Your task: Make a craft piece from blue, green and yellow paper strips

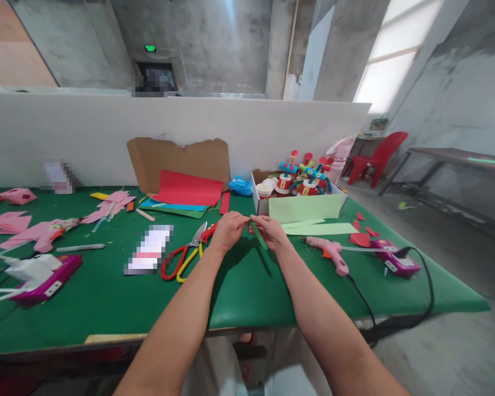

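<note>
A narrow green paper strip is held above the green table, its lower end hanging free toward me. My right hand pinches the strip near its upper end. My left hand has its fingers pressed together at the same end, touching or nearly touching the right fingertips. Just left of my left hand lie scissors with red handles and a tool with yellow handles. Light green paper strips lie to the right of my hands.
Behind my hands a box holds colourful paper figures. A pink glue gun and a purple power strip are at right. Red paper lies back left, pink paper and another power strip far left.
</note>
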The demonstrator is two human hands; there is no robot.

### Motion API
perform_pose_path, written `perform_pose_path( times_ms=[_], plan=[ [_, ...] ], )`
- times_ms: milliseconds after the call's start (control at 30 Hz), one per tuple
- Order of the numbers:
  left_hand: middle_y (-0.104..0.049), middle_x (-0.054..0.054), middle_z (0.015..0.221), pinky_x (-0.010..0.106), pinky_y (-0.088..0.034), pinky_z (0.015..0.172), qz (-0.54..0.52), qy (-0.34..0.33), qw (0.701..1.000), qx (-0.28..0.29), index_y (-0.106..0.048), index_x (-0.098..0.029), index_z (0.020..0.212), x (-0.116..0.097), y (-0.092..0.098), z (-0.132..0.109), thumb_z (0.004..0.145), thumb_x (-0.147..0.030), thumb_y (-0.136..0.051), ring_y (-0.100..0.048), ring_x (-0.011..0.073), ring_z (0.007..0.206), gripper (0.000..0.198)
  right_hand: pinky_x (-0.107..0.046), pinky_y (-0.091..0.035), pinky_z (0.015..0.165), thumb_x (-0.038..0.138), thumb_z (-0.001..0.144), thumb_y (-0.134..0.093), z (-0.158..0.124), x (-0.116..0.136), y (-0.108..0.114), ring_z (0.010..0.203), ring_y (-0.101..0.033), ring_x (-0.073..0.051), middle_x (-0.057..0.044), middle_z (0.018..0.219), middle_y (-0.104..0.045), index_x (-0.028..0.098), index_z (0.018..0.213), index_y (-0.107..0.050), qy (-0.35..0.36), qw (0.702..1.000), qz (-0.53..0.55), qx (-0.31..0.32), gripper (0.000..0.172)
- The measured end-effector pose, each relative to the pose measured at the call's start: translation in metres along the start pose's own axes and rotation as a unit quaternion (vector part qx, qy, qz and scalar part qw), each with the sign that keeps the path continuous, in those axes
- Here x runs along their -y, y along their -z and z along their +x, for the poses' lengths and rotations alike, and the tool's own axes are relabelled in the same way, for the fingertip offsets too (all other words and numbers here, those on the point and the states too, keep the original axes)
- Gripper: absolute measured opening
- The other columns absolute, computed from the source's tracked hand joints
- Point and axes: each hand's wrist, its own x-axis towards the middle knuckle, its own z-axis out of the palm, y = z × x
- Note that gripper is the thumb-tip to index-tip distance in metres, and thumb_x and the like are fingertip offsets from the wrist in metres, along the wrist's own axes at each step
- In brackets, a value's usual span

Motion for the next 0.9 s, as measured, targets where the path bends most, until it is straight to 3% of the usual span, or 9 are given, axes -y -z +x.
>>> perform_pose_path(
  times_ms=[233,367,500,567,633,700,833,900],
  plan=[
    [-0.067,0.01,0.091,0.035,-0.042,0.087,-0.024,0.036,0.999,-0.022,-0.07,-0.022,0.096,-0.007,0.002,-0.001,0.082,-0.02,-0.049,-0.057,0.0221,0.089,0.025,-0.022,-0.051,0.056,0.023,0.054,-0.082,0.004,0.002,0.005,0.053,-0.062,-0.011,0.001,0.056,-0.066,0.016,0.067,-0.065,-0.003,1.0,0.002,0.007,0.022],
    [-0.066,0.011,0.1,0.036,-0.038,0.094,-0.027,0.104,0.985,-0.132,-0.066,-0.02,0.1,-0.001,0.004,0.0,0.084,-0.023,-0.046,-0.056,0.0238,0.097,0.025,-0.02,-0.052,0.055,0.018,0.059,-0.078,0.005,0.006,0.005,0.055,-0.063,-0.011,0.001,0.058,-0.066,0.017,0.072,-0.066,0.003,0.999,0.048,-0.024,0.018],
    [-0.062,0.012,0.104,0.036,-0.037,0.094,-0.01,0.168,0.949,-0.268,-0.061,-0.018,0.105,0.01,0.007,0.001,0.085,-0.023,-0.043,-0.053,0.0235,0.101,0.027,-0.018,-0.053,0.055,0.019,0.062,-0.076,0.009,0.008,0.011,0.056,-0.062,-0.009,0.002,0.065,-0.069,0.02,0.068,-0.062,0.032,0.989,0.124,-0.079,0.015],
    [-0.061,0.011,0.103,0.034,-0.039,0.091,-0.036,0.193,0.937,-0.289,-0.059,-0.018,0.105,0.015,0.005,0.001,0.084,-0.022,-0.044,-0.054,0.0219,0.098,0.026,-0.017,-0.054,0.055,0.021,0.063,-0.076,0.011,0.008,0.015,0.057,-0.061,-0.008,0.003,0.072,-0.07,0.021,0.069,-0.062,0.053,0.985,0.144,-0.076,0.015],
    [-0.062,0.008,0.093,0.032,-0.042,0.085,-0.087,0.223,0.938,-0.25,-0.06,-0.019,0.098,0.017,0.001,0.001,0.08,-0.019,-0.048,-0.056,0.0198,0.088,0.021,-0.015,-0.053,0.053,0.021,0.064,-0.076,0.012,0.008,0.016,0.057,-0.06,-0.006,0.003,0.078,-0.071,0.022,0.072,-0.063,0.057,0.986,0.146,-0.057,0.015],
    [-0.062,0.004,0.08,0.03,-0.044,0.077,-0.136,0.241,0.946,-0.166,-0.062,-0.019,0.091,0.015,-0.005,0.001,0.075,-0.016,-0.055,-0.057,0.0177,0.076,0.018,-0.014,-0.053,0.053,0.02,0.065,-0.075,0.012,0.007,0.014,0.057,-0.06,-0.005,0.003,0.08,-0.071,0.022,0.073,-0.064,0.048,0.987,0.146,-0.044,0.014],
    [-0.065,0.004,0.083,0.028,-0.045,0.07,-0.178,0.178,0.968,-0.014,-0.064,-0.018,0.09,0.001,-0.017,0.001,0.067,-0.016,-0.065,-0.058,0.0165,0.074,0.023,-0.013,-0.055,0.055,0.017,0.066,-0.075,0.009,0.003,0.004,0.056,-0.062,-0.006,0.002,0.076,-0.07,0.02,0.075,-0.065,0.028,0.989,0.141,-0.018,0.015],
    [-0.066,0.004,0.087,0.026,-0.046,0.069,-0.191,0.153,0.969,0.017,-0.064,-0.017,0.094,-0.006,-0.02,0.0,0.069,-0.016,-0.064,-0.059,0.0161,0.076,0.025,-0.013,-0.056,0.057,0.013,0.065,-0.075,0.008,0.002,0.0,0.057,-0.063,-0.007,0.002,0.07,-0.069,0.019,0.073,-0.063,0.022,0.988,0.15,-0.009,0.016]
  ],
)
